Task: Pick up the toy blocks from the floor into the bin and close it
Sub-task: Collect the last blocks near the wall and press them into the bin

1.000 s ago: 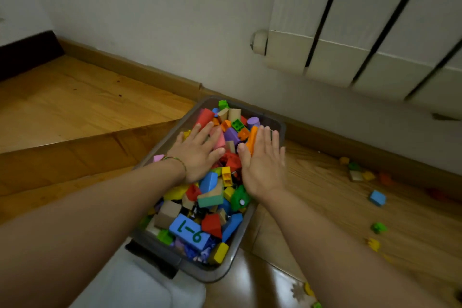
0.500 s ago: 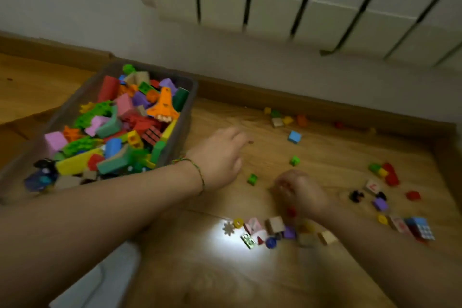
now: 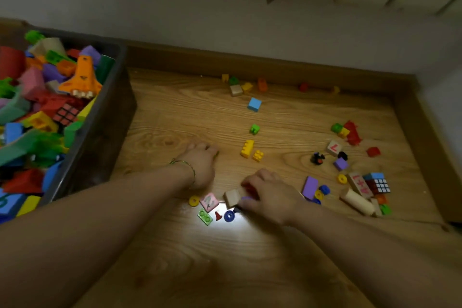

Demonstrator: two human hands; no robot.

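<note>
Collecting step, well short of done. Toy blocks (image 3: 254,104) scattered over the floor (image 3: 175,112) right of the bin (image 3: 110,107), in loose clusters out to the far corner. Bin open and heaped full.

- Nearest cluster, just right of bin on the near side: wooden block (image 3: 232,197), pink tile (image 3: 209,201), yellow ring (image 3: 194,200), blue ring (image 3: 229,216), green brick (image 3: 205,216).
- Right hand (image 3: 270,195) down on that cluster, fingers curled round two of the toy blocks, one red, one purple; touching the wooden block.
- Left hand (image 3: 200,165) between bin and right hand, low over the floor, fingers bent down. Cannot tell whether anything held.

Next, by judgement: firm up grip, gather neighbours, carry over to bin, drop. Many loads left before closing.

Against half a second ago: left hand lower, right hand on same cluster. A second ago: both hands flat on the pile inside bin.
</note>
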